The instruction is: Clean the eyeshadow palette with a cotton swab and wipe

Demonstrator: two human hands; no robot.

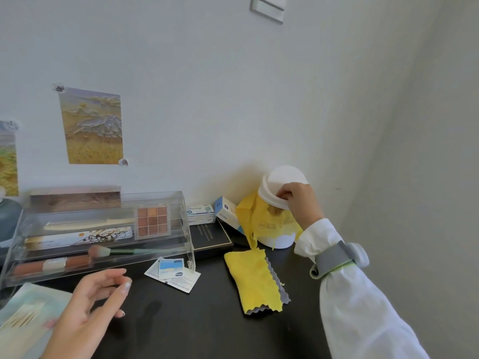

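The eyeshadow palette (152, 221), a square grid of brown and copper pans, stands upright in a clear acrylic organizer (103, 265). Cotton swabs (22, 316) lie on a pale packet at the lower left, partly blurred. Two wipe sachets (173, 274) lie on the dark table in front of the organizer. My left hand (90, 307) hovers over the table with its fingers spread and nothing in it. My right hand (298, 200) is at the swing lid of a small white bin (281, 182), fingertips pinched together against the lid. A brownish scrap (274, 210) shows through the bin's yellow liner.
A folded yellow and grey cloth (255, 281) lies right of the sachets. A black box (210, 238) and small white and blue cartons (228, 212) sit by the wall. The organizer also holds a comb, brushes and flat boxes. The wall corner closes in at the right.
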